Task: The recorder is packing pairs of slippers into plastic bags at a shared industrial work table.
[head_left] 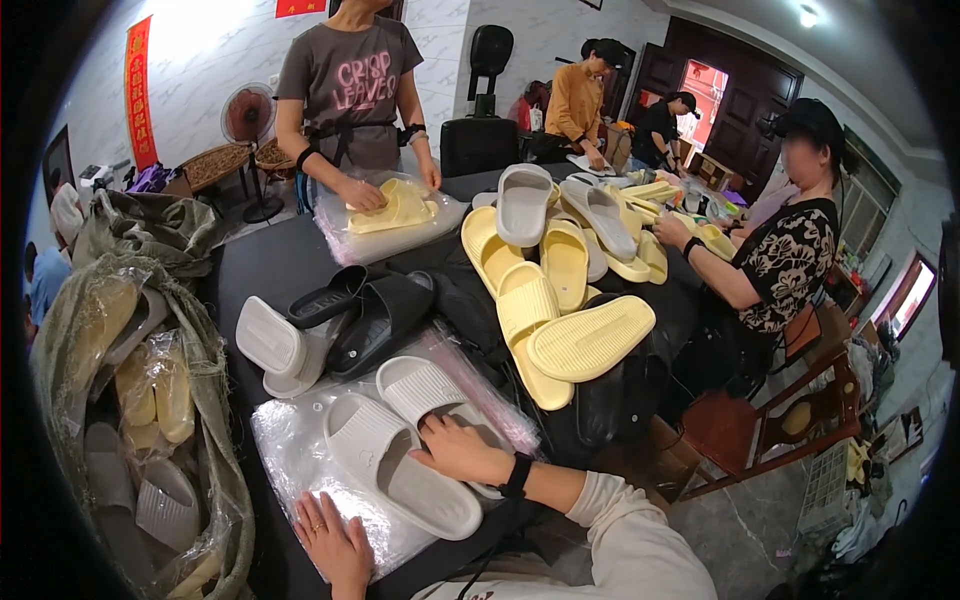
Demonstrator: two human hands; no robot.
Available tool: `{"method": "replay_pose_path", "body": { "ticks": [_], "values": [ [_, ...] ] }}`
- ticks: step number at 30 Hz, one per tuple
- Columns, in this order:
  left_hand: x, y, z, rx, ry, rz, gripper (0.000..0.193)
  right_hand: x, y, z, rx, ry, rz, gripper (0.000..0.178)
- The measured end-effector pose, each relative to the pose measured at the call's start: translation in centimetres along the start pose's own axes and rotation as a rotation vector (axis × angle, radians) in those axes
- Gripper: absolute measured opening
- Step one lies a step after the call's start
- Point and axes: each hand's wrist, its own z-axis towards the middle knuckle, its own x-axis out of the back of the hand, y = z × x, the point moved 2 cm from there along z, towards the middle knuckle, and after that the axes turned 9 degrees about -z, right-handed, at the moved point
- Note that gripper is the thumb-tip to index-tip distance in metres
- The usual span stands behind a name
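Probably the likeliest trouble is slipping: the left hand (335, 540) lies palm down with its fingers spread wide on a stack of clear plastic bags (285, 430), and the pair of grey slippers (370, 440) rests on that slick plastic just beyond it and to its right. The right hand (460, 450) reaches over the pair, fingers at the gap between the two and thumb by the nearer footbed; I cannot tell whether it grips or only touches. A pull there could drag the bags along if the left hand pressed too lightly, or nudge one slipper out of line with its mate, since the farther one is partly covered by the right hand. Several bags could also come up together, as thin sheets tend to cling. Beyond the right hand, black slippers (385, 320) sit close past the pair, and a loose heap of yellow slippers (590, 338) leans up to its right, so a wide swing of that arm might topple some across the surface (240, 260). Left of the left hand, a gaping sack (215, 440) stands near enough to catch a slipper pushed that way.
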Motion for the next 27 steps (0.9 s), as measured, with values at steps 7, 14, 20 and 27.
{"method": "replay_pose_path", "body": {
  "ticks": [7,14,20,27],
  "values": [
    [0.35,0.26,0.07,0.031,-0.020,-0.001,0.060,0.35,-0.24,0.01,0.001,-0.011,0.005,0.052],
    [-0.36,-0.26,0.05,0.015,-0.007,0.024,0.060,0.23,-0.04,0.01,0.004,-0.014,0.015,0.052],
    [0.19,0.26,0.11,0.014,-0.012,-0.002,0.060,0.33,-0.09,-0.04,0.008,-0.012,-0.007,0.052],
    [-0.40,-0.38,0.07,0.015,0.008,0.026,0.060,0.40,-0.24,0.12,0.009,0.005,-0.023,0.052]
  ]
}}
